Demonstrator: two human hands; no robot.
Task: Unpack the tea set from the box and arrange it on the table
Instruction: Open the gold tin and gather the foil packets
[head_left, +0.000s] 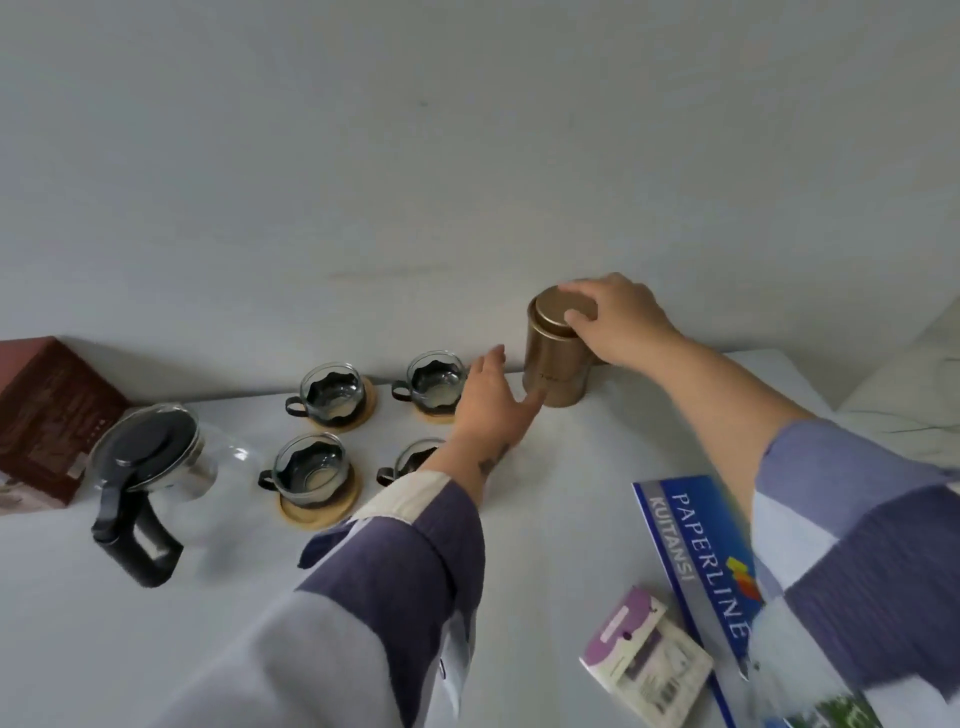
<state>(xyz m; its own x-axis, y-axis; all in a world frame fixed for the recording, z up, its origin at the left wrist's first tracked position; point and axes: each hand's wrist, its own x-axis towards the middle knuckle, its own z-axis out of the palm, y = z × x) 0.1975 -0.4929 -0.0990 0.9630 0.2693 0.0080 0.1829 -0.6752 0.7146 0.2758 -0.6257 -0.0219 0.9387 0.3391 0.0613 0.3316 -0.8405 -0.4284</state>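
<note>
A gold tea canister (556, 358) stands upright at the back of the white table (597, 457), against the wall. My right hand (618, 322) grips it around the lid from the right. My left hand (491, 400) is open, its fingers reaching toward the canister's lower left side. Several glass cups with dark holders sit on round wooden coasters: two at the back (332, 395) (434, 384), one in front (311, 470), and another (410, 460) partly hidden by my left forearm. A glass teapot (150, 462) with a black lid and handle stands to their left. The dark red box (49, 415) sits at the far left.
A blue Paperline receipt book (696, 561) lies at the front right, partly under my right sleeve. A small purple and white package (644, 660) lies beside it. The wall runs close behind the table. Bedding shows at the far right.
</note>
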